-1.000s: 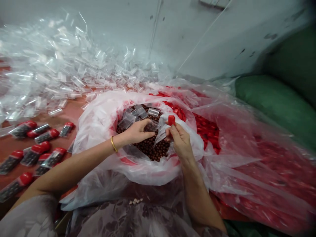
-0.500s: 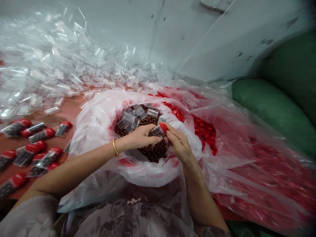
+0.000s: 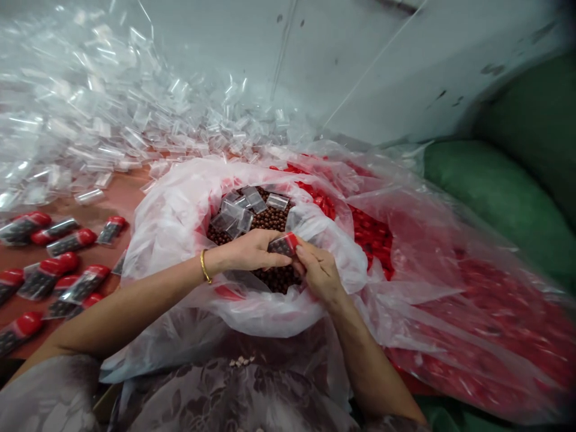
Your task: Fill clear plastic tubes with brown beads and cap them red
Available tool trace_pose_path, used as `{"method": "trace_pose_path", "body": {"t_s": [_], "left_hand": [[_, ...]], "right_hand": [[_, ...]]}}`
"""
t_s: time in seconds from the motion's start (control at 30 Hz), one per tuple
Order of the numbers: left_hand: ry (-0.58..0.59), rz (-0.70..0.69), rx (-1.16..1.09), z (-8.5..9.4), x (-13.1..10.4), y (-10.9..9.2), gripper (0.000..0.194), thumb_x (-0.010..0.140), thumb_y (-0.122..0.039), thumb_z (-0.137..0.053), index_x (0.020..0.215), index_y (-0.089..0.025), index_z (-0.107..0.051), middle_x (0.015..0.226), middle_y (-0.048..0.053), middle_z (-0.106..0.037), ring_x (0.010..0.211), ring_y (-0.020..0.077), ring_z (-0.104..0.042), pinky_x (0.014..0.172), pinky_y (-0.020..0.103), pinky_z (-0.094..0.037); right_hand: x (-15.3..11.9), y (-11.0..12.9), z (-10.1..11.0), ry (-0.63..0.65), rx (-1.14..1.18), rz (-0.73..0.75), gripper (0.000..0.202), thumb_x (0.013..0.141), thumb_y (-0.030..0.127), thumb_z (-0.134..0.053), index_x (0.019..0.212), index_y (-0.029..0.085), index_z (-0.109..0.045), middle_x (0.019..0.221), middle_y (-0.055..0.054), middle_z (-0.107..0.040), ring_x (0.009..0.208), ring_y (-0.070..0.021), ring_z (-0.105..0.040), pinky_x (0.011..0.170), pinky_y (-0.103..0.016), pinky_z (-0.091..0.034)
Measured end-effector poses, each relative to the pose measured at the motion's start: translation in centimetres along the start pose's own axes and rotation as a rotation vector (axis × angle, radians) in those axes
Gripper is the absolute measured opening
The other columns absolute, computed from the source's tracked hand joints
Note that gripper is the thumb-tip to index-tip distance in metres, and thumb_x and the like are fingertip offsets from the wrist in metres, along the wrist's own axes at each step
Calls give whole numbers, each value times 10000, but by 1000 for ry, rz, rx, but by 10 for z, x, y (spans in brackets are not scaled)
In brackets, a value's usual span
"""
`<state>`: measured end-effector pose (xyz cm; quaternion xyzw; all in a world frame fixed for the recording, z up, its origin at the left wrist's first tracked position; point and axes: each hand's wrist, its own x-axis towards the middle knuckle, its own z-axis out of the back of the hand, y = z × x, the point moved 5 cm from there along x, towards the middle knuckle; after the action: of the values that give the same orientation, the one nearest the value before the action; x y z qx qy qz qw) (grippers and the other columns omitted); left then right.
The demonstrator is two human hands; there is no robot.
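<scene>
Between both hands is a small clear plastic container (image 3: 279, 245) filled with dark balls, with a red cap (image 3: 291, 241) at its right end. My left hand (image 3: 252, 250) grips the clear body from the left. The fingers of my right hand (image 3: 318, 268) are closed on the red cap; how firmly the cap sits I cannot tell. Below them lies a heap of brown balls (image 3: 274, 221) inside a white plastic bag (image 3: 164, 222) with its rim rolled back. Several clear containers without caps (image 3: 234, 217) rest on the balls.
On the reddish table (image 3: 117, 191), capped filled containers (image 3: 85, 283) lie at the left. A big pile of clear containers (image 3: 103, 102) spreads behind them. To the right is a translucent bag of red caps (image 3: 373, 240). Green sacks (image 3: 490, 192) stand at the far right by the wall (image 3: 342, 60).
The container has tilted slightly between my hands, and my right fingers have shifted a little down on the red cap. The view has moved slightly.
</scene>
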<state>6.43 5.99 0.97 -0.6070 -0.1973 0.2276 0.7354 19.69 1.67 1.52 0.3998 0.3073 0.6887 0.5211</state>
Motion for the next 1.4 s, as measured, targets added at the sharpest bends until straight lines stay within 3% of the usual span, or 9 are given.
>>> {"method": "trace_pose_path", "body": {"t_s": [0.23, 0.4, 0.57, 0.73, 0.83, 0.93, 1.13, 1.27, 1.4], "left_hand": [[-33, -7, 129, 4, -1, -1, 220, 802, -357, -593, 796, -143, -540, 666, -33, -523, 597, 93, -445, 565, 217, -346], [6, 29, 206, 1, -2, -2, 252, 799, -385, -610, 753, -150, -532, 625, -33, -533, 571, 98, -464, 552, 218, -344], [172, 131, 56, -10, 0, -4, 281, 841, -423, -580, 905, -150, -554, 622, -23, -610, 498, 108, -525, 510, 217, -379], [127, -62, 389, -10, 0, -11, 230, 869, -355, -588, 899, -127, -594, 748, 18, -653, 650, 131, -593, 613, 221, -414], [72, -127, 620, -10, -3, -13, 289, 887, -395, -579, 936, -114, -626, 816, 55, -681, 698, 154, -615, 637, 236, -416], [76, -101, 798, -15, -5, -8, 342, 899, -421, -554, 970, -98, -639, 828, 99, -701, 712, 195, -646, 629, 262, -435], [47, -90, 964, -23, 1, -6, 302, 905, -369, -513, 960, -102, -642, 875, 138, -719, 783, 253, -682, 669, 313, -477], [-78, -132, 932, -13, -18, -30, 241, 918, -373, -479, 900, -167, -602, 736, 32, -686, 648, 179, -647, 572, 260, -420], [-397, -159, 976, 28, -100, -41, 164, 923, -295, -460, 931, -202, -595, 773, 15, -681, 647, 157, -625, 607, 261, -433]], "right_hand": [[-3, 16, 0, 7, -513, 226, 393, 925, 315, -381, 1097, 170, -703, 805, -108, -731, 618, -199, -638, 561, -304, -473], [-4, 24, 9, 90, -734, 342, 388, 934, 321, -397, 1018, 136, -728, 549, -58, -642, 469, -156, -542, 478, -271, -359], [12, 21, 23, -134, -268, 188, 602, 970, 538, -273, 773, 183, -717, 503, -25, -555, 484, -141, -531, 497, -270, -380], [34, -1, -12, -114, 342, -190, 834, 893, 708, -31, 1239, 226, -617, 859, -53, -667, 721, -166, -627, 651, -301, -506], [37, -5, -27, 34, 356, -224, 819, 875, 742, -56, 1464, 288, -399, 1253, -50, -617, 1159, -207, -579, 1003, -382, -447], [34, -9, -30, 158, 275, -202, 787, 890, 736, -113, 1518, 299, -298, 1416, -38, -518, 1326, -210, -459, 1159, -429, -285], [36, 10, -31, 134, 121, -10, 677, 901, 699, -311, 1375, 272, -537, 1444, -31, -520, 1350, -224, -442, 1172, -420, -261], [54, -2, 6, -50, 192, -79, 729, 922, 675, -164, 1170, 224, -680, 1198, -63, -691, 1122, -223, -629, 960, -391, -479], [70, -47, 86, -300, -274, -172, 453, 844, 485, -516, 1089, 156, -707, 1107, -108, -721, 1006, -235, -665, 917, -362, -487]]}}
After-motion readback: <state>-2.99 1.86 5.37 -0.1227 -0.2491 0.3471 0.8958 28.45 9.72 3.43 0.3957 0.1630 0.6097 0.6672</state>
